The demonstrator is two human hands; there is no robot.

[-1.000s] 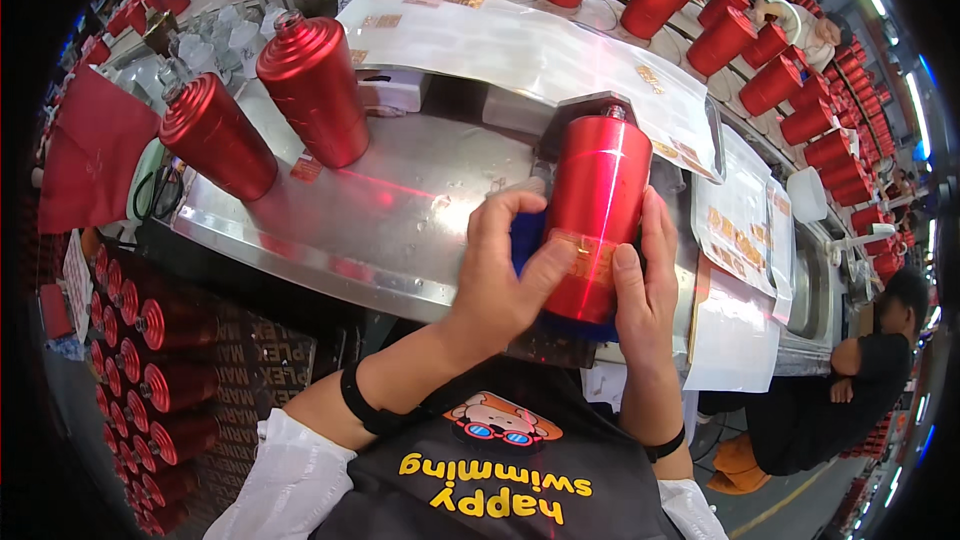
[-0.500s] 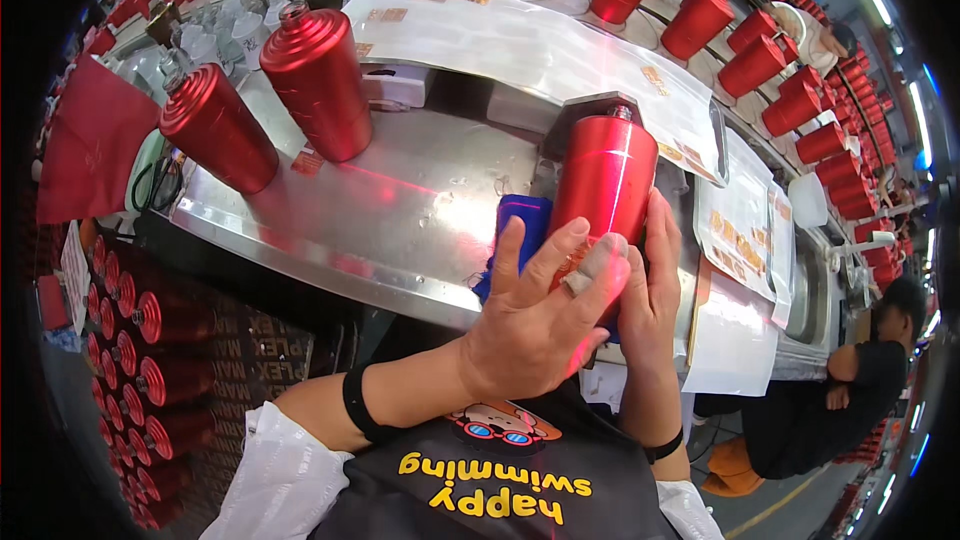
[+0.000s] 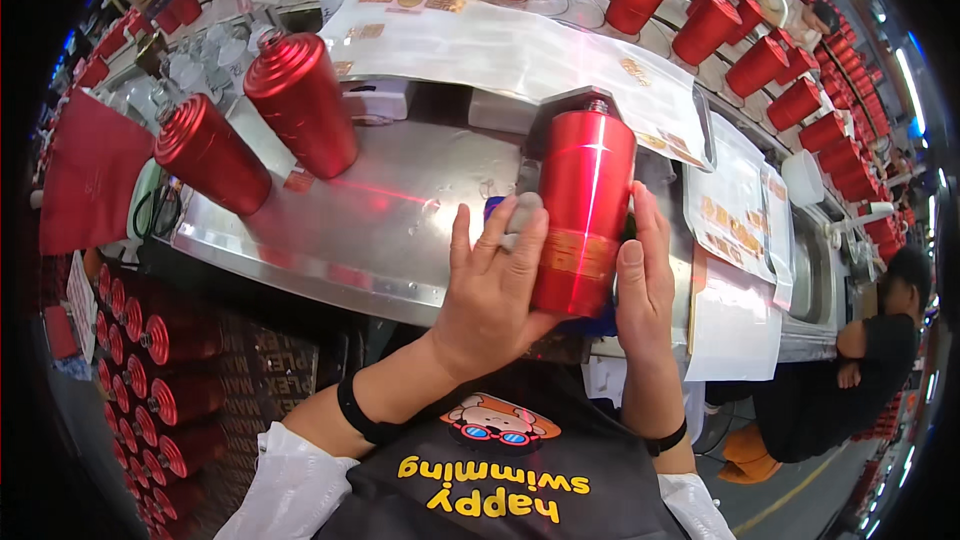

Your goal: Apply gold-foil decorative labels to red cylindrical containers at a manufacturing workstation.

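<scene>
Treat the red bottle [image 3: 588, 175], off centre toward two o'clock by the surface [image 3: 400, 230], between a spread left hand [image 3: 490, 295] at its eight o'clock and a thumb-parted right hand [image 3: 652, 285] at its four, as likely stiff, slick and breakable, best cradled around the body, clear of the gold label [image 3: 578, 253].

Yellow lettering [image 3: 495, 477] stood across your dark garment [image 3: 600, 440], block capitals [image 3: 268, 360] on the carton [image 3: 250, 420], gold emblem [image 3: 578, 252] on your red bottle [image 3: 590, 170].
</scene>
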